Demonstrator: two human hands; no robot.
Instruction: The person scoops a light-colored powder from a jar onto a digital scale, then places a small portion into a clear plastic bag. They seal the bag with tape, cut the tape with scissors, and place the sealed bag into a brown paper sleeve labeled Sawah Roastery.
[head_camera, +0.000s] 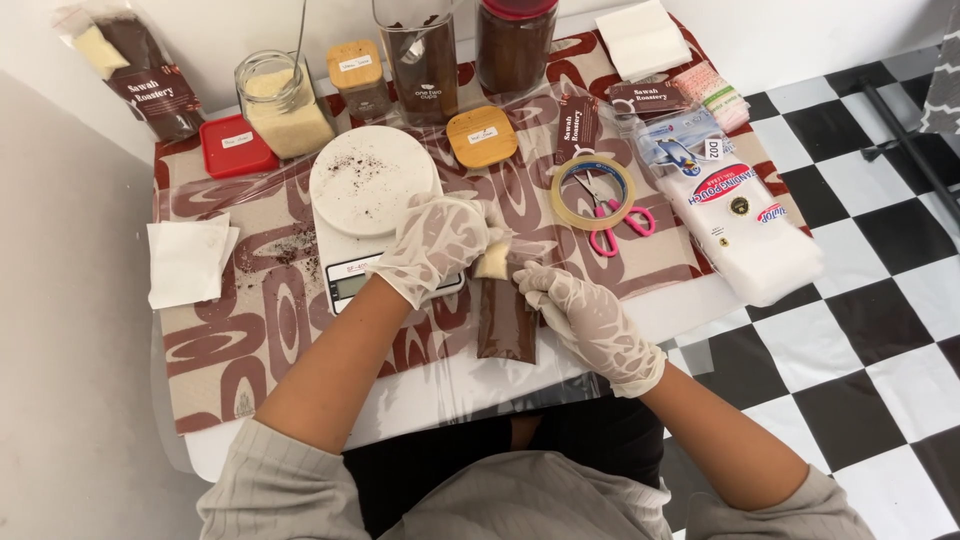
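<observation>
A narrow clear sachet (506, 325) filled with brown powder and a pale portion at its top lies on the patterned tablecloth (250, 330) in front of me. My left hand (440, 240), in a thin plastic glove, pinches the sachet's pale top end. My right hand (585, 320), also gloved, presses on the sachet's right edge near the top. Just left of the hands stands a white kitchen scale (365, 195) with brown specks on its round plate.
Behind the scale stand a jar of pale powder (285, 100), a red lid (236, 147), a wooden-lidded jar (357, 75), and two dark jars (420, 60). Tape roll (592, 192), pink scissors (615, 225), a pack of pouches (745, 225) lie right. A napkin (187, 260) lies left.
</observation>
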